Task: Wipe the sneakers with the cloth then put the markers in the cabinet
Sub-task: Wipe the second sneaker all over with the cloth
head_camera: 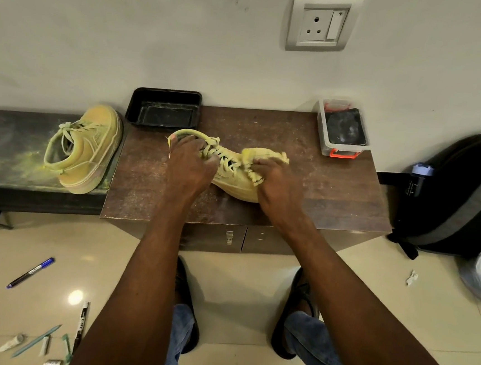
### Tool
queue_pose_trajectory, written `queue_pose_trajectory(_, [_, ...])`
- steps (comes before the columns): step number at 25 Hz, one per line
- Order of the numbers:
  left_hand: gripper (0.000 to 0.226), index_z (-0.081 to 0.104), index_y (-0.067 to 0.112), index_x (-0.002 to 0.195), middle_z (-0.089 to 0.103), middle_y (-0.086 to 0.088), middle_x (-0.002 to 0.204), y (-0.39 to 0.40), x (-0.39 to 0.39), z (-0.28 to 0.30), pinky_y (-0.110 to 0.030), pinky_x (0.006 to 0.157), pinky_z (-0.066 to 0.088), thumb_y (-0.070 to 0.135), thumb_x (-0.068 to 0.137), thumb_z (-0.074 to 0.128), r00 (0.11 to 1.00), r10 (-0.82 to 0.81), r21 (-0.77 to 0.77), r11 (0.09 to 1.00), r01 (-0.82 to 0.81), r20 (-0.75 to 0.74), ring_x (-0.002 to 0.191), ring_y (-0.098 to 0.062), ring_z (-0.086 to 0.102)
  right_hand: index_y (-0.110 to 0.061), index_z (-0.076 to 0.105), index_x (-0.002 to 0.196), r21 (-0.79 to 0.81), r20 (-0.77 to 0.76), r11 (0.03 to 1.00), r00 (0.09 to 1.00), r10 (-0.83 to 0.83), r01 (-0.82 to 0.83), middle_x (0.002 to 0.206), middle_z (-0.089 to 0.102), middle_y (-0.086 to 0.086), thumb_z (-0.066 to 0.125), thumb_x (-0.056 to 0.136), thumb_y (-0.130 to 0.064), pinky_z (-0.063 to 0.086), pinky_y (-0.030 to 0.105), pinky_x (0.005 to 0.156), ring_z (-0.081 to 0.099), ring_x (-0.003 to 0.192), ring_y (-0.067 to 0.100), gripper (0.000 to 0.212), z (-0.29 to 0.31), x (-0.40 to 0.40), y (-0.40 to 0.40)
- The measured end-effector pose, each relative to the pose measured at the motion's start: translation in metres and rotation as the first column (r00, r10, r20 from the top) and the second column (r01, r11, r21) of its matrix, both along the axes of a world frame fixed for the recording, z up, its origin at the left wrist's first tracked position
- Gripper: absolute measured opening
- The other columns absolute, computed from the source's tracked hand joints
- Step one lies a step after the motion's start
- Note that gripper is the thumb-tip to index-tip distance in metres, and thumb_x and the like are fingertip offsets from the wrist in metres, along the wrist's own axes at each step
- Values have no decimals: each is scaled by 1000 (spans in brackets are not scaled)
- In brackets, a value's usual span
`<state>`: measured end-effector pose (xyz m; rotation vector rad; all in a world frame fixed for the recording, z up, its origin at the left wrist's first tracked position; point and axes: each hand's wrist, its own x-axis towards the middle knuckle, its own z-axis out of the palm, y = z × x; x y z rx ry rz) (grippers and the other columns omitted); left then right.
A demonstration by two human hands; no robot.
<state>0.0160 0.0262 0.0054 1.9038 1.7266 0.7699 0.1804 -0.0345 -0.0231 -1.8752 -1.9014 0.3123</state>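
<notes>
- Nearest, on the floor at the left, lie the markers: a blue one [30, 272], a black-and-white one [81, 322] and a few small bits beside them. They are untouched and well apart from the hands, so that part of the task looks not yet begun.
- The cabinet [173, 199] stands just ahead of the feet, its doors closed below the front edge.
- The left hand [190, 163] grips a sneaker [233, 179] at the laces and collar, fingers curled over them, and pins it to the cabinet top.
- The right hand [277, 182] holds a bunched yellow cloth [264, 158] against the toe, fingers curled round it.
- To wipe well, I would keep the left hand firm so the shoe cannot slide, and stroke toe to heel, turning the cloth as it loads with dust.
- Open top lies to the right of the toe and in front of the shoe; strokes toward the near edge risk pushing the shoe off.
- Farther back, a black tray [164, 108] and a clear box [342, 130] sit against the wall, limiting backward sweeps.
- The second sneaker [85, 151] sits on the lower bench [4, 144] at the left, dusty and waiting.
</notes>
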Motion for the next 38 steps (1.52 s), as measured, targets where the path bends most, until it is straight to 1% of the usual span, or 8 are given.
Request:
queue_pose_trajectory(4, [6, 60, 15, 74, 58, -2, 96, 4, -6, -6, -40, 96, 41, 18, 79, 60, 998, -58, -27, 998, 57, -19, 109, -27, 47, -6, 67, 115, 31, -265, 938, 908, -325, 345, 123, 64, 8, 51, 74, 1, 39, 27, 101, 55, 118, 22, 45, 2, 16, 5])
queue_pose_trajectory(10, [29, 65, 10, 111, 20, -9, 157, 4, -14, -7, -34, 118, 14, 9, 83, 59, 996, -88, -103, 991, 89, 12, 147, -20, 6, -13, 67, 118, -68, -234, 996, 969, -75, 60, 126, 63, 3, 46, 75, -10, 42, 30, 103, 54, 120, 17, 48, -5, 15, -2])
queue_pose_trajectory(16, [31, 64, 14, 116, 13, -7, 158, 6, -15, -7, -31, 113, 19, 9, 85, 60, 994, -108, -114, 988, 108, 9, 146, -22, 8, -11, 68, 115, 73, -228, 992, 967, 113, -99, 122, 66, 4, 45, 67, -3, 44, 29, 101, 59, 115, 17, 53, -2, 5, -7])
queue_pose_trajectory(20, [33, 62, 14, 120, 19, -6, 156, 6, -17, -8, -41, 121, 6, 9, 87, 60, 990, -138, -110, 985, 135, -16, 145, -24, 10, -8, 64, 122, -5, -292, 977, 934, -205, 213, 126, 63, 8, 47, 79, -5, 38, 27, 104, 55, 121, 21, 46, -2, 15, -5])
queue_pose_trajectory(24, [35, 62, 16, 120, 35, -3, 145, 11, -18, -14, -43, 109, 33, 10, 85, 59, 983, -180, -95, 980, 177, -23, 129, -27, 34, -8, 65, 119, 37, -298, 989, 943, 149, -145, 127, 62, 6, 44, 72, -4, 40, 25, 104, 55, 119, 13, 53, 3, -3, -7])
queue_pose_trajectory(28, [32, 61, 20, 117, 36, -2, 144, 14, -23, -19, -46, 104, 40, 12, 86, 59, 979, -203, -112, 973, 203, 8, 129, -25, 36, -13, 64, 122, -77, -262, 982, 947, -186, 172, 125, 64, 5, 49, 84, -9, 39, 22, 97, 57, 117, 20, 41, 3, 15, -3])
queue_pose_trajectory(31, [31, 65, 14, 117, 35, -2, 149, 15, -18, -20, -46, 115, 26, 11, 87, 60, 978, -200, -61, 979, 196, -64, 140, -24, 24, -10, 66, 119, 26, -342, 995, 934, 102, -99, 121, 66, 5, 42, 79, -19, 44, 23, 97, 60, 112, 16, 47, 7, 8, -9])
queue_pose_trajectory(38, [25, 70, 9, 111, 27, -7, 155, 9, -15, -18, -33, 114, 26, 13, 87, 64, 999, -43, 62, 997, 43, 0, 142, -24, 26, -17, 67, 118, -87, -432, 996, 899, -67, 33, 121, 66, -1, 54, 82, -6, 44, 24, 101, 58, 110, 9, 40, -4, 12, -3])
